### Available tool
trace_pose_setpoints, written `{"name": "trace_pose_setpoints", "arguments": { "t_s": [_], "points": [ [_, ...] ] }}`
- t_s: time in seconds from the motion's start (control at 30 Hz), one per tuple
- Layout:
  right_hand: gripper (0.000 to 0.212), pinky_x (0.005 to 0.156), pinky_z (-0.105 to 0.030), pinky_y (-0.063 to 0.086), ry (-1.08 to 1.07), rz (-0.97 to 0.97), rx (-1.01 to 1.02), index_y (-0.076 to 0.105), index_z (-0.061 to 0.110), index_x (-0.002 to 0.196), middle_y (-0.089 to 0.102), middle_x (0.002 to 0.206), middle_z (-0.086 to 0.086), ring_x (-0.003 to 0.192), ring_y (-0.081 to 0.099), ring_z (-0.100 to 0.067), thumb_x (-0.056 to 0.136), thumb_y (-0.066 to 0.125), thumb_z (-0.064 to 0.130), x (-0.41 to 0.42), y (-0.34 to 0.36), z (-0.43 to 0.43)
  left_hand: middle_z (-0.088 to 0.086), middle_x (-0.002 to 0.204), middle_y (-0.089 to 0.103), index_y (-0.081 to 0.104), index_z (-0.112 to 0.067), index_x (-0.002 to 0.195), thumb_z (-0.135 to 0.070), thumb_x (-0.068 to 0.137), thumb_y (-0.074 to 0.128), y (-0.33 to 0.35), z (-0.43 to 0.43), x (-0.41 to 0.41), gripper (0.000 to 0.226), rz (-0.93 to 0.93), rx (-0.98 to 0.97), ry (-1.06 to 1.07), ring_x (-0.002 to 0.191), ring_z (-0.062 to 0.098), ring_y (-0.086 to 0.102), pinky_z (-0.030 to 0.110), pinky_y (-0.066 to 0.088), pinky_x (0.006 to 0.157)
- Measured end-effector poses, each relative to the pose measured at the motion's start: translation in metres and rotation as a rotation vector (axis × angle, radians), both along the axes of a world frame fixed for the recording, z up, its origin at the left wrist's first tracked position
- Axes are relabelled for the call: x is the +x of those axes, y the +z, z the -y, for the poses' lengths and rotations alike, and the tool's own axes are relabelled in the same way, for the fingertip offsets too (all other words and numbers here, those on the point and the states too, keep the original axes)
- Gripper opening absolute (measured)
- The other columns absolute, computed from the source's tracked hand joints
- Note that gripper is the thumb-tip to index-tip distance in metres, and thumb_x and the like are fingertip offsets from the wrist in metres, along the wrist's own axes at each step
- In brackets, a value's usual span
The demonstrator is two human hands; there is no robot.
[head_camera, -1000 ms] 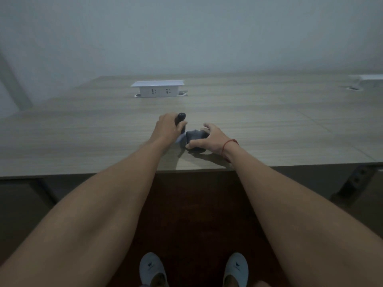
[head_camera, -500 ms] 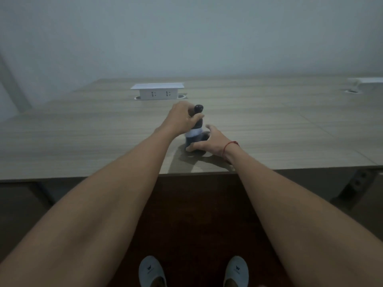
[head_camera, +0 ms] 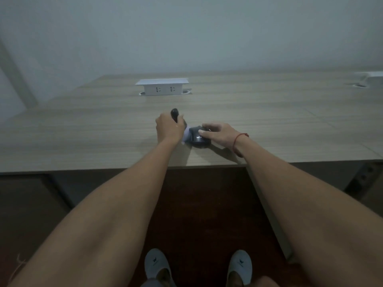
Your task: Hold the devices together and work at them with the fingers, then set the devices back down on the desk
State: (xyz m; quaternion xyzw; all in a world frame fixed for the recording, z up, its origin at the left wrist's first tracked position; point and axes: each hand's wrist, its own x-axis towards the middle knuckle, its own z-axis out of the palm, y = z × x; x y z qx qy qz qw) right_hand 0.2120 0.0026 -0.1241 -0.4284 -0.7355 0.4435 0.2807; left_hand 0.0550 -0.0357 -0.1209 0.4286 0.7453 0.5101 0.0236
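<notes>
A dark rounded handle (head_camera: 175, 114) is gripped in the left hand (head_camera: 169, 129), fingers curled round it, top sticking out above the fist. Just right of that grip, a dark base (head_camera: 198, 137) w/ white lettering is held by the right hand (head_camera: 219, 134) on the table (head_camera: 83, 131), near its front edge. A pale part shows btw. the two hands.

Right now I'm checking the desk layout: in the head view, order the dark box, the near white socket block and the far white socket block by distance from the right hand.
From the right hand:
1. Dark box, under its fingers.
2. Near white socket block, behind, to the left.
3. Far white socket block, at the back right edge.
</notes>
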Motion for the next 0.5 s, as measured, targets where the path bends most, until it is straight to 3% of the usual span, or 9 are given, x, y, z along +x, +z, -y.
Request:
{"name": "trace_pose_setpoints", "arguments": {
  "t_s": [0.17,0.3,0.37,0.5],
  "points": [
    [0.052,0.099,-0.019,0.035,-0.001,0.026,0.028,0.049,0.006,0.136,0.052,0.139,-0.010,0.127,0.049,-0.020,0.090,0.064,0.025,-0.003,-0.002,0.000,0.013,0.082,0.071,0.071,0.000,0.085,-0.026,0.084,0.065,-0.004,0.016,-0.009,0.027,0.215,0.041,-0.133,0.076,0.024,0.066,0.034,0.055,0.072],
    [0.051,0.100,-0.022,0.036,-0.009,0.019,0.041,0.049,0.007,0.136,0.052,0.139,-0.011,0.127,0.049,-0.021,0.090,0.063,0.025,-0.004,-0.004,0.000,0.009,0.088,0.070,0.071,-0.001,0.094,-0.029,0.085,0.066,-0.003,0.013,-0.009,0.029,0.220,0.051,-0.093,0.081,0.021,0.065,0.028,0.053,0.071],
    [0.051,0.099,-0.022,0.037,-0.014,0.015,0.042,0.049,0.007,0.136,0.052,0.139,-0.010,0.126,0.050,-0.020,0.090,0.063,0.025,-0.004,-0.005,0.001,0.011,0.095,0.070,0.070,-0.001,0.097,-0.030,0.086,0.065,-0.007,0.007,0.000,0.032,0.232,0.076,-0.039,0.089,0.024,0.067,0.031,0.055,0.078],
    [0.049,0.092,-0.015,0.036,-0.026,0.008,0.052,0.050,0.004,0.134,0.054,0.136,-0.010,0.125,0.051,-0.020,0.091,0.062,0.023,-0.005,-0.003,0.003,0.009,0.086,0.071,0.070,-0.003,0.088,-0.026,0.084,0.067,-0.001,0.011,-0.003,0.024,0.282,0.080,-0.081,0.083,0.023,0.071,0.034,0.059,0.078]
  ]
}}
